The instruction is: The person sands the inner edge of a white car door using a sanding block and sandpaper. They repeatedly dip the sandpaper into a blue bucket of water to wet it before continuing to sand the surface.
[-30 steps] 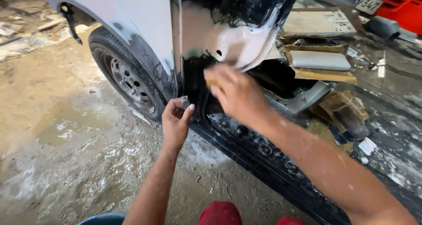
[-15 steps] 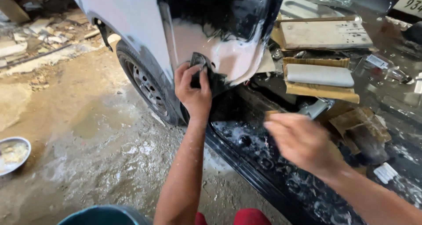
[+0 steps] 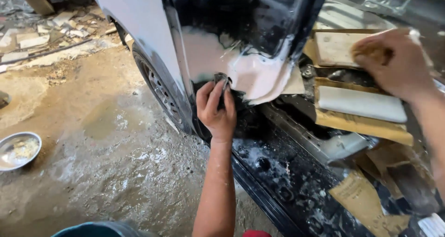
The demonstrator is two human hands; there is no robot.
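While left hand (image 3: pixel 215 108) grips sandpaper (image 3: pixel 222 82), brown cardboard (image 3: pixel 361 126) lies right.

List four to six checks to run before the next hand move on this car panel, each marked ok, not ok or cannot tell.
1. Left hand presses the dark sanding sheet on the panel: ok.
2. Pale filler patch in view: ok.
3. Right hand holds the yellow sponge: ok.
4. Sponge wet: cannot tell.
5. Metal bowl within reach: cannot tell.
6. Ground dry: not ok.
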